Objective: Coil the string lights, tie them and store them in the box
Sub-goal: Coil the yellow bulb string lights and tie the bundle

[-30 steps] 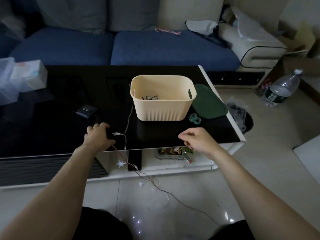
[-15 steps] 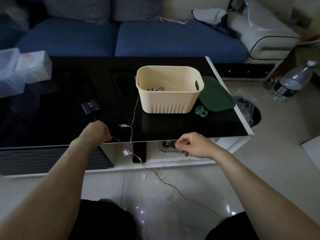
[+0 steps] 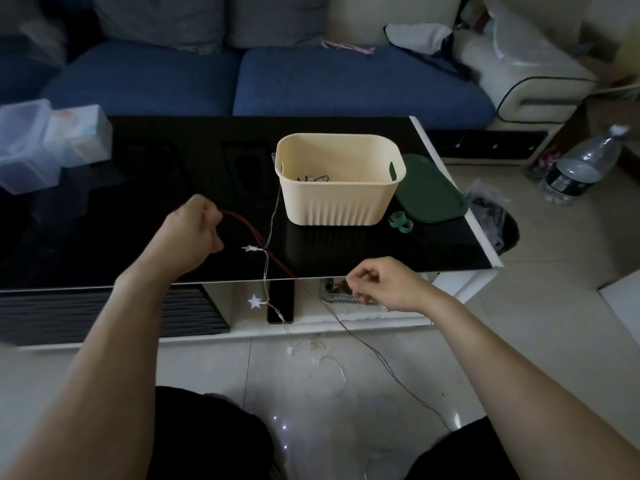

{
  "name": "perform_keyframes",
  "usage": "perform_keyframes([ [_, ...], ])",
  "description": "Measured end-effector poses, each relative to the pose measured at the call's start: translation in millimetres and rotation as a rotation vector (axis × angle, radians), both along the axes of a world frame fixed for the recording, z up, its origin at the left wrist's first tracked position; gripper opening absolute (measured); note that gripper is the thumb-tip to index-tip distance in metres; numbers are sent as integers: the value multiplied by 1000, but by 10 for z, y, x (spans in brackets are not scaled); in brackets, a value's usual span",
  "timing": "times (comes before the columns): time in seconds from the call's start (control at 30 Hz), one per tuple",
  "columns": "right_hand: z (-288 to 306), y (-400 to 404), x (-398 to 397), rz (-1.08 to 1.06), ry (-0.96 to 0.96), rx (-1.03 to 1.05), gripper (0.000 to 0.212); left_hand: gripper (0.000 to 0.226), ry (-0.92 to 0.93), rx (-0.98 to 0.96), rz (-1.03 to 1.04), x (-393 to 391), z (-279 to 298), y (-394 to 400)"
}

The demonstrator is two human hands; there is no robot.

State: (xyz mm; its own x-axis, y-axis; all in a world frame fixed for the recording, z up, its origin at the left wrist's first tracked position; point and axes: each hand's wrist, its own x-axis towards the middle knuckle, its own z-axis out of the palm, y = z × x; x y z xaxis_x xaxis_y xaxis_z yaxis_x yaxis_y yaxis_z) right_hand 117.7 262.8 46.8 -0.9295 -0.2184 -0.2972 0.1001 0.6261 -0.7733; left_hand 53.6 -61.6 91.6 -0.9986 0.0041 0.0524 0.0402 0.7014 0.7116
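The string lights (image 3: 266,271) run as a thin wire out of the cream box (image 3: 339,199), across the black table, over its front edge and down to the floor, with small white stars along them. My left hand (image 3: 190,233) is a fist above the table, left of the box, gripping a red lead of the lights. The small black switch box is hidden. My right hand (image 3: 377,284) is at the table's front edge, below the box, and pinches a thin dark wire that trails to the floor.
A green lid (image 3: 429,192) lies right of the box, two green tape rolls (image 3: 400,222) in front of it. Clear plastic tubs (image 3: 31,147) stand at the table's (image 3: 104,220) far left. A blue sofa is behind; a water bottle (image 3: 581,168) stands on the floor at right.
My left hand has moved forward from the table's front edge onto the spot where the small black switch box lay, now with a red lead in it. My right hand dropped slightly below the edge.
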Motion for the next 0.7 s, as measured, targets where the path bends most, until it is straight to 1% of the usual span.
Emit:
perform_keyframes([
  [0.1, 74, -95, 4, -57, 103, -152, 9, 12, 168, 87, -23, 81, 139, 158],
  [0.17, 148, -203, 5, -122, 207, -257, 18, 12, 211, 117, -72, 126, 216, 291],
  [0.23, 283, -316, 26, -165, 286, -348, 33, 10, 170, 120, -148, 181, 281, 438],
  [0.3, 422, -417, 62, -118, 324, -357, 52, 9, 70, 123, -246, 252, 321, 596],
  [0.33, 471, -466, 75, -82, 309, -349, 58, 8, 25, 125, -297, 297, 330, 675],
  [0.37, 516, -516, 85, -46, 271, -353, 61, 8, -9, 134, -351, 345, 322, 749],
  [0.4, 545, -542, 93, -19, 218, -368, 57, 8, -33, 145, -407, 399, 310, 822],
  [0.47, 599, -556, 114, 14, 126, -418, 38, 7, -79, 177, -492, 480, 250, 929],
  [0.53, 621, -463, 136, -23, 121, -420, 23, 10, -145, 232, -539, 516, 180, 1003],
  [0.6, 616, -275, 131, -66, 147, -344, 22, 14, -212, 275, -562, 522, 109, 1052],
  [0.67, 632, -83, 139, 0, 137, -222, 17, 18, -283, 264, -612, 517, 56, 1109],
  [0.7, 631, 2, 149, 53, 120, -168, 12, 21, -316, 216, -660, 510, 25, 1155],
])
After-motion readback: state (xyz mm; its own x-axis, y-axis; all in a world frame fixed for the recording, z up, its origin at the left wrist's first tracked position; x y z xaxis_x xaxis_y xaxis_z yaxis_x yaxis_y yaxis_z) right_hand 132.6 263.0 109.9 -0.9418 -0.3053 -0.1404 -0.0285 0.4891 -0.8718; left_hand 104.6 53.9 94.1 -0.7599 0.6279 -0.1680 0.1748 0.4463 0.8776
